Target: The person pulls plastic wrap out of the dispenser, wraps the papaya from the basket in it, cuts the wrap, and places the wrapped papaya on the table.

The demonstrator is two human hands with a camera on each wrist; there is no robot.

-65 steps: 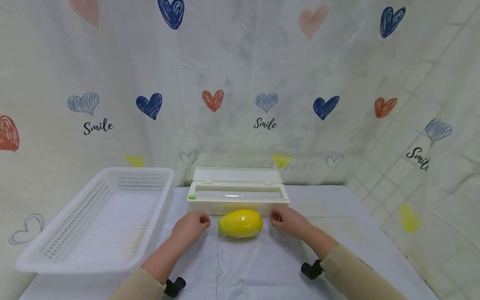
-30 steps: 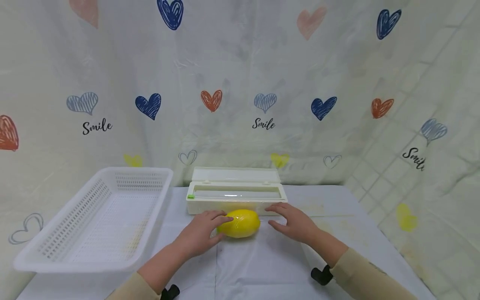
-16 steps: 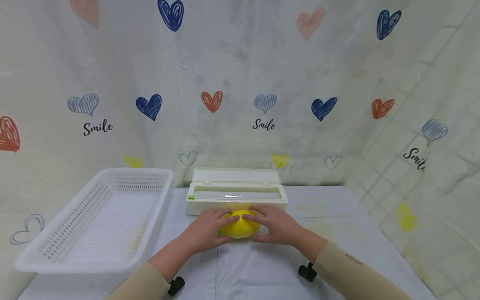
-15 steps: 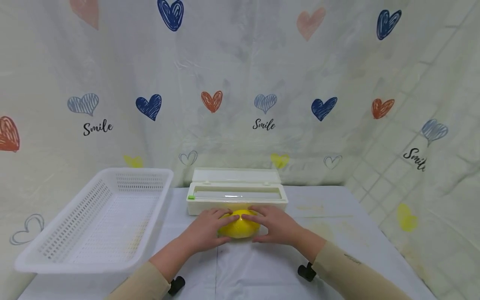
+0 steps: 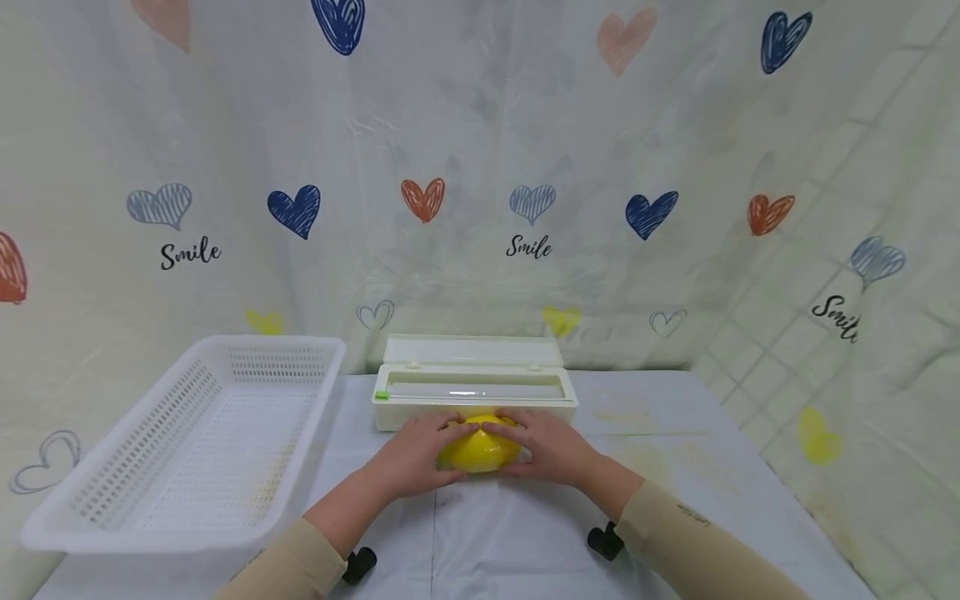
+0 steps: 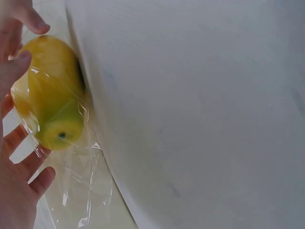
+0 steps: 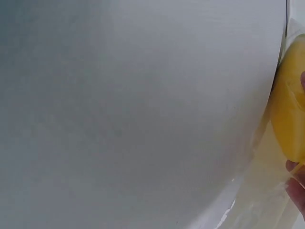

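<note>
A yellow papaya, greenish at its stem end, lies in front of a white cling film dispenser. Clear film covers the papaya in the left wrist view and spreads past it in wrinkles. From the left, my left hand curves its fingers and thumb round one end of the fruit. My right hand grips the other end, with the forefingers nearly meeting on top. Only a few fingertips of the right hand show in the right wrist view, at the edge. The fruit's underside is hidden.
A large white perforated basket stands to the left on the white-covered table. The dispenser's lid is raised, and a green slider sits at its left end. A heart-printed curtain hangs behind.
Both hands were pinched at either side of the papaya, then spread and came in over its ends. Since half a second ago they have tightened round it and shifted slightly away from the wearer.
</note>
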